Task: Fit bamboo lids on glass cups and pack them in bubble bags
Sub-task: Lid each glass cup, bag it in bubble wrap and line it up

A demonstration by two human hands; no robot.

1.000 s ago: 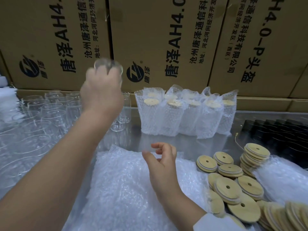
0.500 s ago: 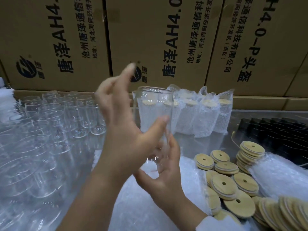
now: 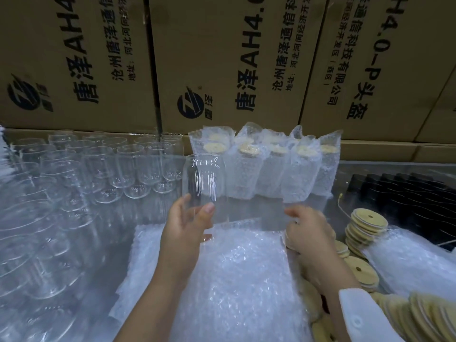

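Glass cup (upright) gripped by left hand.

Head-worn camera, looking forward and down, close over table

I see bare desk only in the strip between the flat bubble bag pile in front and the row of packed cups behind. The left hand, holding a glass cup, blocks its left end and the right hand its right end. Left, empty glasses stand crowded close; right, bamboo lids lie in stacks; cardboard boxes wall off the back.
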